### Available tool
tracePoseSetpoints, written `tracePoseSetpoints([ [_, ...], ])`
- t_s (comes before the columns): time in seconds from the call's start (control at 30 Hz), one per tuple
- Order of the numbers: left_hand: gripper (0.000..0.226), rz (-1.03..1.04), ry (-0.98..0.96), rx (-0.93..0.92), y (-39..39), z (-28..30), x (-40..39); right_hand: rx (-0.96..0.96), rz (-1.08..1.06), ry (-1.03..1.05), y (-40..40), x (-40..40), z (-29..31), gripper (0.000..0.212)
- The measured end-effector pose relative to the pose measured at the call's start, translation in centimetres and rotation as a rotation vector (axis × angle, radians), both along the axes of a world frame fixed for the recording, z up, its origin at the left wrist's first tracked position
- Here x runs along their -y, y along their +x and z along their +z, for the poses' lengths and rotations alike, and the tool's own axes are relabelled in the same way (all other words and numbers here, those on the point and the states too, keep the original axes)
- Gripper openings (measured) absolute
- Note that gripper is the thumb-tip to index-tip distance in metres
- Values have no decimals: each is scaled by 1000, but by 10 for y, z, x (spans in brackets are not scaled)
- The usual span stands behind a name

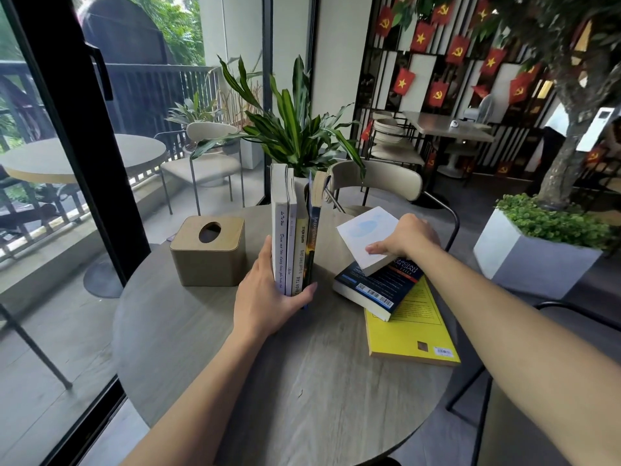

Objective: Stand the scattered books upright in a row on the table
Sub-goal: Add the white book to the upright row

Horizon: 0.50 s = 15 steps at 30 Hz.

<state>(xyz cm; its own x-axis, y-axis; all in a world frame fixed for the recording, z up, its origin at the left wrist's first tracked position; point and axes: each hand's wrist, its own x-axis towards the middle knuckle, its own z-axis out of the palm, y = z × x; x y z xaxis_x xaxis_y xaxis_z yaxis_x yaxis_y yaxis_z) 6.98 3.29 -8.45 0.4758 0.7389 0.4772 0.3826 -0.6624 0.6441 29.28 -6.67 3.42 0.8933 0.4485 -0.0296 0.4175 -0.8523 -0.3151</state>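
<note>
Several books stand upright in a row (293,230) near the middle of the round grey table (268,381), spines toward me. My left hand (268,294) clasps the bottom of this row, thumb on the right side. To the right, my right hand (403,238) grips a white book with a blue blotch on its cover (364,237), tilted up off a pile. Under it lies a dark blue book (376,285) flat on a yellow book (413,327).
A wooden tissue box (208,252) stands just left of the upright books. A beige chair (379,179) and a potted plant (295,129) are behind the table. A white planter (534,260) sits on the floor at right; a glass door is at left.
</note>
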Motion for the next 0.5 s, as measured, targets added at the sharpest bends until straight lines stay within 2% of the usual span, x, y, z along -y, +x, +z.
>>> tracePoseSetpoints([
  [0.03, 117, 1, -2, 1, 0, 0, 0, -54, -5, 69, 1, 1, 2, 71],
  [0.1, 118, 6, -6, 2, 0, 1, 1, -286, -17, 290, 1, 5, 7, 47],
  [0.2, 119, 7, -10, 0, 0, 1, 2, -597, -13, 500, -4, 14, 8, 26],
  [0.3, 120, 9, -13, -1, -1, 1, 2, -790, -17, 702, -11, 19, 3, 20],
  [0.4, 119, 13, -10, 1, -1, 1, 2, -878, -17, 878, -23, 17, -7, 8],
  [0.5, 118, 10, -9, -5, -1, 1, 2, -917, -3, 967, -32, 12, -16, 11],
])
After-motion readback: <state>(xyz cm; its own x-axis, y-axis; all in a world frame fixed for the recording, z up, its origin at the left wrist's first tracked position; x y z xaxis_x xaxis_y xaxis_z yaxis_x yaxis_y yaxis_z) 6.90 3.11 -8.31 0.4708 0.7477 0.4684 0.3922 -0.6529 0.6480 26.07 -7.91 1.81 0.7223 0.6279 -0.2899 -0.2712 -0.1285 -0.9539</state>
